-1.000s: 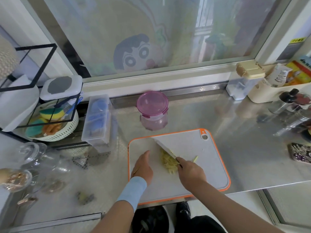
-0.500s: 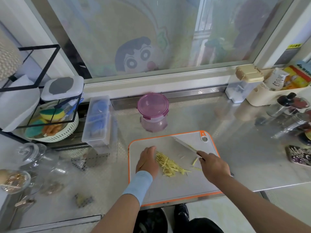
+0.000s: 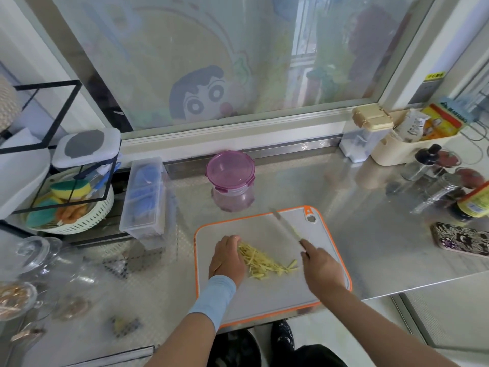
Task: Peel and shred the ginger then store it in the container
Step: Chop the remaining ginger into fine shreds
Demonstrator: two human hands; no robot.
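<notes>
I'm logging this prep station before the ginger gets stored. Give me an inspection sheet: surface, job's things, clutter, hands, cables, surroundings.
Surface: steel counter; grey orange-rimmed cutting board at its front edge.
Job's things: shredded ginger piled mid-board; knife blade apart from the pile; pink-lidded container behind the board, lid on.
Clutter: glass jars left; bottles and phone right.
Hands: left hand rests beside the ginger; right hand grips the knife.
Cables: nothing clearly seen.
Surroundings: window with cartoon film behind; sponge basket left.
</notes>
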